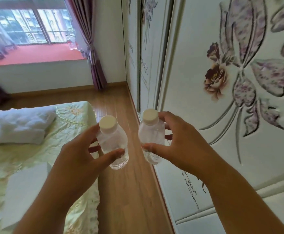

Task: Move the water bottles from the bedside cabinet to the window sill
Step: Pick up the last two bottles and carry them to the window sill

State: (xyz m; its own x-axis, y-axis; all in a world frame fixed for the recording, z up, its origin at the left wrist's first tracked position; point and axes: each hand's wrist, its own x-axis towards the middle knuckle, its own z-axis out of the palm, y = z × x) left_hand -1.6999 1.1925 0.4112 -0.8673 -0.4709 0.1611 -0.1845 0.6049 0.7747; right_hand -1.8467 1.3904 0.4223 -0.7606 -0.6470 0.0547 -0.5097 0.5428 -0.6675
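My left hand [80, 157] grips a small clear water bottle [112, 142] with a white cap, held upright over the wooden floor. My right hand [180, 144] grips a second, matching water bottle [151, 132] beside it, close to the wardrobe. The red window sill [36, 54] lies far ahead at the upper left. A few clear bottles [71, 42] stand at its right end, by the curtain. The bedside cabinet is not in view.
A bed [36, 149] with a pale green cover and a white pillow [16, 125] fills the left. A flower-patterned wardrobe [222, 81] lines the right. A strip of wooden floor [121, 102] runs between them toward the window and a purple curtain [94, 61].
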